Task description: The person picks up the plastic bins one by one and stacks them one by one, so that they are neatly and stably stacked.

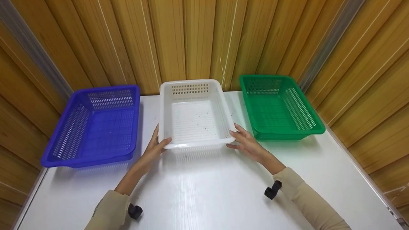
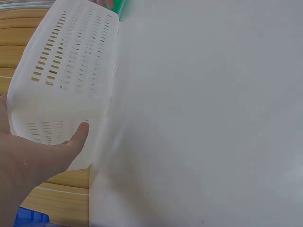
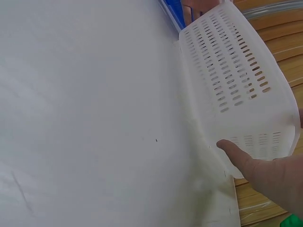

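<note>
A white plastic basket with slotted walls stands in the middle of the white table, small dark specks on its floor. At its near left corner my left hand grips the rim, thumb over the edge and fingers along the outer side wall. My right hand holds the near right corner, with fingers at the rim and the thumb lower on the outside. Both wrist views show the basket's slotted outer wall beside a thumb; the other fingers are mostly hidden there.
To the left stands a blue basket, and to the right a green basket. Wood-look panel walls enclose the table at the back and sides. Black clips hang from both sleeves.
</note>
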The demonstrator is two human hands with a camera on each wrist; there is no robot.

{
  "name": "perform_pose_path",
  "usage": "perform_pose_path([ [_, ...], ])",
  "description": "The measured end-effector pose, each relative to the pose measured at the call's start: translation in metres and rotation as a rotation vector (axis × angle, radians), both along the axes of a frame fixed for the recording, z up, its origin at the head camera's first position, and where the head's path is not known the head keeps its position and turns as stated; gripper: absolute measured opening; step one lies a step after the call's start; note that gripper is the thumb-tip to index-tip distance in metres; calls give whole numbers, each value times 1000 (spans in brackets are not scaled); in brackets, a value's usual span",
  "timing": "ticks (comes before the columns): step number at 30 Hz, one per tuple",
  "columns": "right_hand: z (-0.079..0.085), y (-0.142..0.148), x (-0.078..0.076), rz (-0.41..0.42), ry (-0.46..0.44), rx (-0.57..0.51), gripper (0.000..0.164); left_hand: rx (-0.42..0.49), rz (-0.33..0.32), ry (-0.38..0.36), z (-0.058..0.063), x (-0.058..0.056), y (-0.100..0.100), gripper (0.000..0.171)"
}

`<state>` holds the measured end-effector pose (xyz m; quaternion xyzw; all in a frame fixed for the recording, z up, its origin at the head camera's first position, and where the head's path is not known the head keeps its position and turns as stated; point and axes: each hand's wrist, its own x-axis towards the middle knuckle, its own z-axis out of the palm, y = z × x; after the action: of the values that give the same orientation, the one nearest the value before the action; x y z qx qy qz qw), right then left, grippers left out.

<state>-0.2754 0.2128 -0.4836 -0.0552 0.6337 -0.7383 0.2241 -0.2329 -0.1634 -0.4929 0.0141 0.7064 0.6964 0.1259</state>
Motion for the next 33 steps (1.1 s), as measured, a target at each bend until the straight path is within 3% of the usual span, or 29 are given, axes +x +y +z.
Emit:
perform_pose_path([
  [8, -3, 4, 0, 22, 35, -109, 74, 86, 12, -47, -1, -1, 3, 93],
  [14, -1, 6, 2, 56, 71, -115, 75, 131, 17, -54, 4, -4, 6, 93],
  [23, -3, -15, 8, 131, 54, -185, 69, 176, 39, -77, 10, 18, -18, 93],
  [33, 22, 2, 19, 88, 146, -125, 70, 217, -28, -5, 28, 11, -6, 91],
])
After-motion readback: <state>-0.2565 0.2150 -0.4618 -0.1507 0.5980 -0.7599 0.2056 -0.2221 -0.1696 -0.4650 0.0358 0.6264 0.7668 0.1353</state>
